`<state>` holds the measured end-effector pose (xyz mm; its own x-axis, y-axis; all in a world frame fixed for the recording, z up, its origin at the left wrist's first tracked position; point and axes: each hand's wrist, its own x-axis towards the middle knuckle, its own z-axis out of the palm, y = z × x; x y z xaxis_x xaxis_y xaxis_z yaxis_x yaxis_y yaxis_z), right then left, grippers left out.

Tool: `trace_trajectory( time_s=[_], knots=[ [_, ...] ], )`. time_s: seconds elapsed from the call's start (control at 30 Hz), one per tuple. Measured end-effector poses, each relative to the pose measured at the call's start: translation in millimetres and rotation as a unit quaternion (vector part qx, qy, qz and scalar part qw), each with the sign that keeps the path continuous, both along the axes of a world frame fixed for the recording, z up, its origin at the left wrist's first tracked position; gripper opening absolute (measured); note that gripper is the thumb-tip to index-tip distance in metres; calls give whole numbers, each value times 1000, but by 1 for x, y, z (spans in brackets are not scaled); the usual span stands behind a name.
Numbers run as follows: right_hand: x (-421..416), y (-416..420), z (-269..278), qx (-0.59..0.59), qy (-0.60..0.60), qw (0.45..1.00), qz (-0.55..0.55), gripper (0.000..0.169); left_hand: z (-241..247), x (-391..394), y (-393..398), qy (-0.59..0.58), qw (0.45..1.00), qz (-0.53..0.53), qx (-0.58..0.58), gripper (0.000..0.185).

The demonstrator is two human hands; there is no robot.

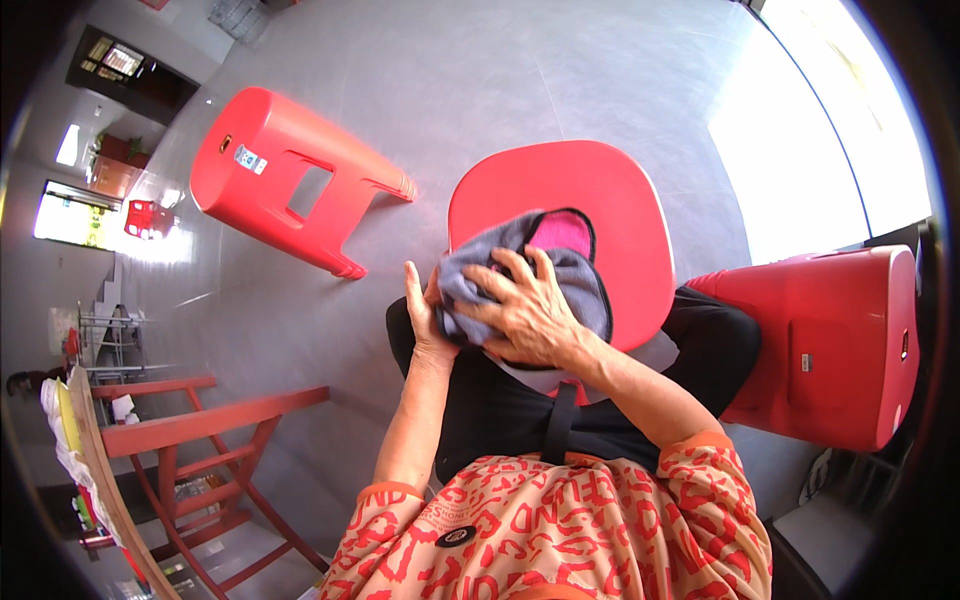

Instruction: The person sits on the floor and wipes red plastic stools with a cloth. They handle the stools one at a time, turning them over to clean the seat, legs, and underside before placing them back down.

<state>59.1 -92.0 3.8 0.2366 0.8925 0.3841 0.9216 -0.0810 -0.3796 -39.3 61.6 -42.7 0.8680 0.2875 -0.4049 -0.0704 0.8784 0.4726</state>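
A grey cloth item [589, 289] with black edging and a bright pink inner side lies bunched over the near part of a red plastic stool's seat [622, 202]. My right hand [529, 307] is on top of it, fingers spread and curled into the fabric. At the cloth's left side, my left hand [429, 319] supports it with the thumb sticking up and apart. The left fingers are mostly hidden behind the fabric. Both hands are close together above my lap, at the stool's near left edge.
Another red plastic stool [292, 184] stands to the left on the grey floor [420, 90]. A larger red stool [817, 349] is close on my right, beside my knee. At the lower left are a wooden table's edge [101, 465] and a red wooden frame [214, 431].
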Motion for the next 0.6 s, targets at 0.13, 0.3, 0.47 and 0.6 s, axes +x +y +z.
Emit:
trace_trajectory(
  time_s=[0.13, 0.3, 0.47, 0.6],
  knots=[
    [-14, -49, 10, -33, -22, 999, 33, 55, -26, 6, 19, 192, 942, 40, 272, 71],
    [6, -72, 14, -25, -3, 1000, 16, 53, 3, 29, 20, 192, 830, 75, 518, 70],
    [60, -73, 7, -25, -24, 993, -115, 48, 5, 48, 25, 238, 801, 15, 549, 69],
    [102, -69, -3, 4, -46, 971, -233, 45, 9, 66, 27, 194, 869, -26, 454, 57]
  ],
)
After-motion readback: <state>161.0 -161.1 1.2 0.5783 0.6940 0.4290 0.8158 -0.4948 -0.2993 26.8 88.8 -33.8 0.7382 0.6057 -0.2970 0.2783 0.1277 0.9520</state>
